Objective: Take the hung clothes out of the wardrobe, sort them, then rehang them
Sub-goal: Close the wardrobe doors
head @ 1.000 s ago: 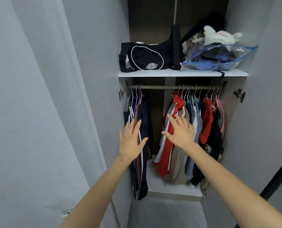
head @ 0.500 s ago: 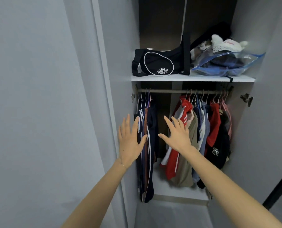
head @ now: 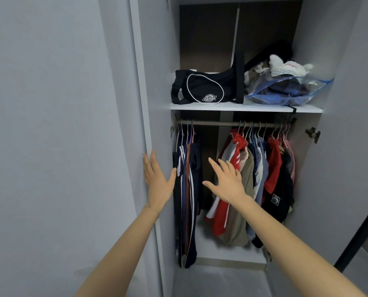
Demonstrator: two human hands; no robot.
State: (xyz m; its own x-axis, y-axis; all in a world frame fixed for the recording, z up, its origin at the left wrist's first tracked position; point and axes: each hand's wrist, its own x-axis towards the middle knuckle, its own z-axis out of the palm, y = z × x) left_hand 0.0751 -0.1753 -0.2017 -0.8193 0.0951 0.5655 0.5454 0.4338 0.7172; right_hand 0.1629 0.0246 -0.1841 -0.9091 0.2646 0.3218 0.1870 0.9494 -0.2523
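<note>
- Okay, wardrobe (head: 264, 28) stands open, and the hung clothes are all on the rod (head: 219, 123) under the shelf (head: 200, 107).
- Left bunch of clothes (head: 190, 189): dark, long pieces with white stripes, hanging at the rod's left end down almost to the wardrobe floor (head: 221, 251).
- Right bunch of clothes (head: 264, 168): packed tight at the rod's right end, with a clear gap between the two bunches.
- At the front of the right bunch is a red jacket (head: 220, 221) with white stripes, a khaki piece (head: 235, 228) just beside it, and a black piece (head: 279, 202) with a small patch further right.
- Left hand (head: 158, 183): fingers straight and together, palm flat, holding nothing. It is raised in front of the door edge (head: 140, 103), with the thumb beside the left bunch. Cannot tell if it touches either one.
- Right hand (head: 228, 183): fingers straight and spread, grasping nothing. It is held up in front of the gap and the red jacket. Contact with the fabric is not clear.
- On the shelf there is a black bag (head: 208, 88) with white piping on the left.
- A clear plastic bag (head: 286, 92) of folded stuff is on the right, touching the black bag, with a white fluffy thing (head: 286, 68) on top.
- Metal hinge (head: 313, 133) on the right side panel.
</note>
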